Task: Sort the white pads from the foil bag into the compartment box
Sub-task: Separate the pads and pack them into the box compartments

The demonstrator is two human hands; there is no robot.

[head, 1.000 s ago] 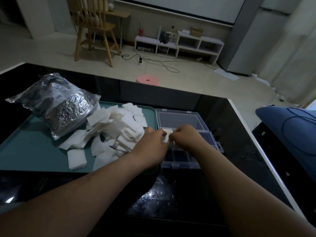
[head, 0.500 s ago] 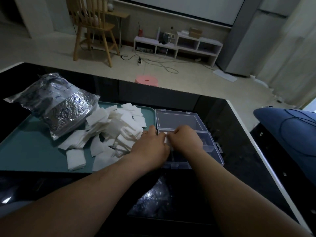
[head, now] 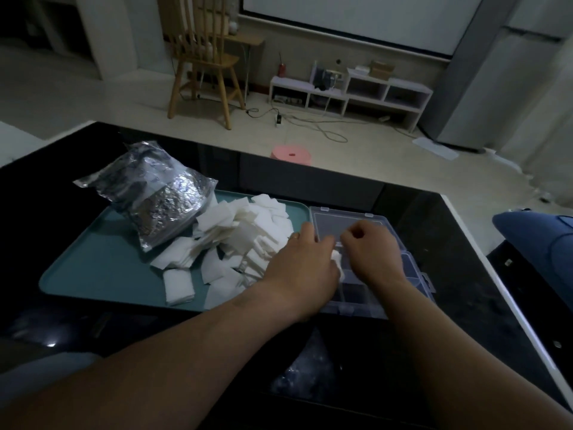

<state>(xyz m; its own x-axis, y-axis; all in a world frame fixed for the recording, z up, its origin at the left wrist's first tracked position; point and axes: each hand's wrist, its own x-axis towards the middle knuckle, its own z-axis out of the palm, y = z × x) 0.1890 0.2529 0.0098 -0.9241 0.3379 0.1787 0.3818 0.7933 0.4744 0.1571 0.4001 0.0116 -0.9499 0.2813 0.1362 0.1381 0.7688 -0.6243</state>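
white pads (head: 242, 231); a crinkled silver foil bag (head: 161, 193) with faint blue print; a plain teal tray (head: 93, 268); a clear, colourless compartment box (head: 350, 218); a glossy black desk (head: 449, 243) edged in white; a pink stool (head: 291, 155); a light brown wooden chair (head: 201, 57); a white shelf (head: 350, 91); a dark blue cushion (head: 539, 237); a beige floor (head: 372, 159).

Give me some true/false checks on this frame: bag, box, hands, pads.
1. The foil bag rests at least partly on the teal tray. True.
2. The compartment box sits left of the tray. False: it is right of the tray.
3. The left hand and right hand are over the box with a white pad between them. True.
4. The pad pile is in the box. False: it lies on the tray beside the bag.
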